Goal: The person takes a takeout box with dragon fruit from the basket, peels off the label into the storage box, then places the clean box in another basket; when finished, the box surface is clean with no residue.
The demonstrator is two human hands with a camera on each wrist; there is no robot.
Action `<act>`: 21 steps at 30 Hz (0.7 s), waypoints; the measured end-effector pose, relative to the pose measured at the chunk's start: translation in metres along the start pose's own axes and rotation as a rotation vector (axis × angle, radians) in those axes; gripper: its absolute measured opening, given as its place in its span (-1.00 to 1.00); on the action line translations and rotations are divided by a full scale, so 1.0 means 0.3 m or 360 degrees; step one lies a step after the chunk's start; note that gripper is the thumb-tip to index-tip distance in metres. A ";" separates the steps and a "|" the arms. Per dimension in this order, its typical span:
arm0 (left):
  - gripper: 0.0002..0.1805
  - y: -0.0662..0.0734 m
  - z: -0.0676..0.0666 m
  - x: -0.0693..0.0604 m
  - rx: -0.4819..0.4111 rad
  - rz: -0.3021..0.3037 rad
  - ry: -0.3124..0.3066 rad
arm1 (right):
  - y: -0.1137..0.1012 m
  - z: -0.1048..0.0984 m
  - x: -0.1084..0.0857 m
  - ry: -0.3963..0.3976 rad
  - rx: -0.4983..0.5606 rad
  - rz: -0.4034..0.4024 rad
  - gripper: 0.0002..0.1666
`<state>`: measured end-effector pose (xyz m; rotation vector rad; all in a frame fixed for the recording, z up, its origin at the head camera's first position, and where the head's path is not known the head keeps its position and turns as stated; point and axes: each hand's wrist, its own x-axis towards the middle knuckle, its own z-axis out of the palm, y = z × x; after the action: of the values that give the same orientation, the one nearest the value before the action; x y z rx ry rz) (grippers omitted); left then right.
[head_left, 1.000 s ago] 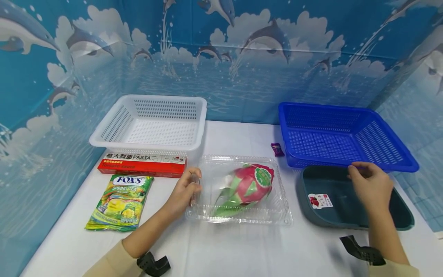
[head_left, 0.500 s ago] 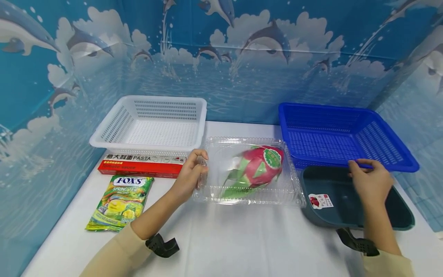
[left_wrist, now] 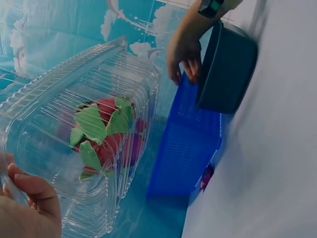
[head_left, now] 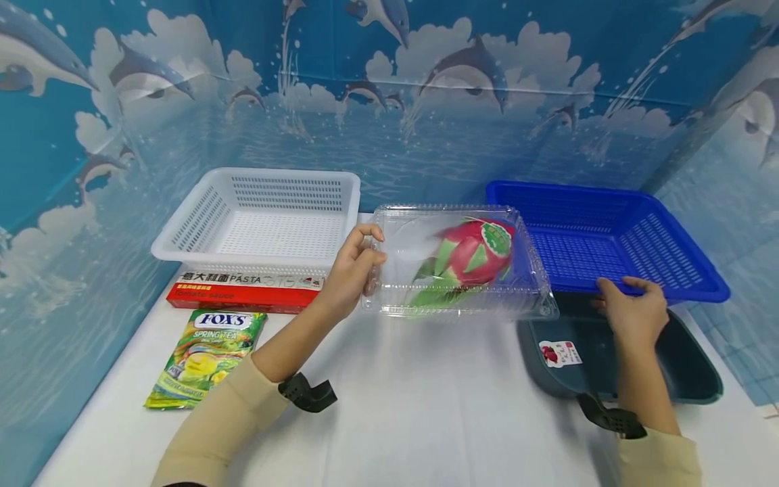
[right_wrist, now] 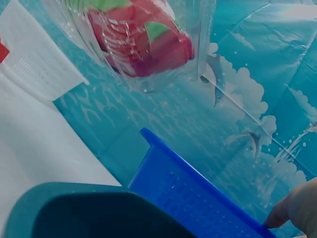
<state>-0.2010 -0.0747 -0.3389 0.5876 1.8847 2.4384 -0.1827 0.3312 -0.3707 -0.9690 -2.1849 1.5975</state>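
Observation:
My left hand [head_left: 349,274] grips the left side of a clear lidded plastic box [head_left: 402,270], raised above the table and tilted. Inside lies a dragon fruit [head_left: 475,253] with a green label, red with green leaf tips in the left wrist view [left_wrist: 106,134]. At the right, my right hand [head_left: 635,318] pinches the near rim of the blue basket [head_left: 681,292], above the dark green tub [head_left: 608,389]. The right wrist view has its fingertips on the basket's rim [right_wrist: 213,186]. The box overlaps the basket's left part in the head view.
A white basket [head_left: 255,257] stands at the back left, with a red pasta box [head_left: 243,297] before it and a green FOX'S candy bag [head_left: 203,355] nearer. A small purple packet [left_wrist: 206,177] lies beside the blue basket. A dolphin-print curtain [head_left: 389,135] hangs behind.
My left hand has lifted the clear box off the table and carried it up, back and to the right. My right hand has stayed at the blue basket's rim.

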 end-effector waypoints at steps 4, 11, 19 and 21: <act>-0.76 0.002 0.016 0.031 -0.0036 0.0027 -0.0041 | -0.007 0.004 -0.007 -0.0011 0.0336 0.0075 -0.43; -0.76 0.002 0.051 0.080 -0.0108 0.0048 -0.0086 | -0.006 0.000 -0.015 -0.0011 0.0589 0.0092 -0.56; -0.75 0.000 0.072 0.149 -0.0134 0.0164 -0.0060 | 0.001 0.007 -0.007 -0.0003 0.0682 0.0114 -0.51; -0.74 0.000 0.082 0.168 -0.0155 0.0179 -0.0061 | 0.002 0.006 -0.003 0.0002 0.0709 0.0118 -0.48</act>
<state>-0.2407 -0.0401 -0.3192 0.7493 1.7532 2.5491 -0.1828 0.3293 -0.3719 -0.9145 -1.6923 1.9964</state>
